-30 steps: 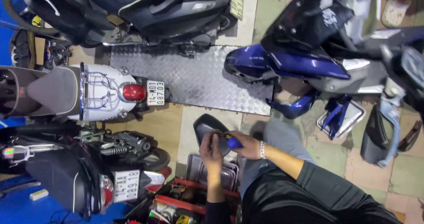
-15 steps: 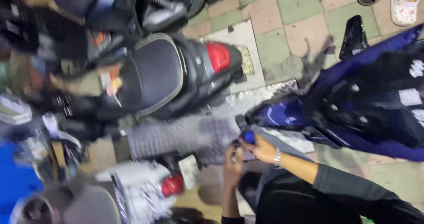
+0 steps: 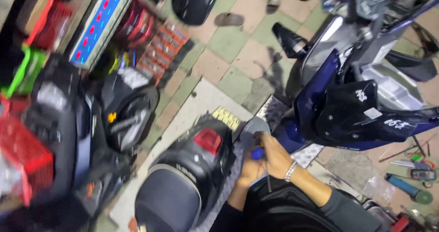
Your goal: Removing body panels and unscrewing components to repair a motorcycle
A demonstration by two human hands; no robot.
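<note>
Both hands meet at the picture's six o'clock, the right hand (image 3: pixel 276 156) closed round a blue-handled tool (image 3: pixel 258 153) for control while the left hand (image 3: pixel 250 171) curls beneath, steadying it, just beside the black scooter (image 3: pixel 183 186)

Scooter (image 3: pixel 361 108): dark blue and black panels. Second scooter (image 3: pixel 192 177): black, red tail lamp (image 3: pixel 208 140), yellow plate (image 3: pixel 227 118). Floor tiles (image 3: pixel 238 40): green and beige, chequered. Ramp (image 3: pixel 274 110): grey, diamond-patterned. Tool handle (image 3: pixel 258 153): blue. Bracelet (image 3: pixel 290 171): silver.

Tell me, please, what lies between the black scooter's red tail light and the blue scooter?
In the head view, both hands lie there, holding a small blue-handled tool.
</note>
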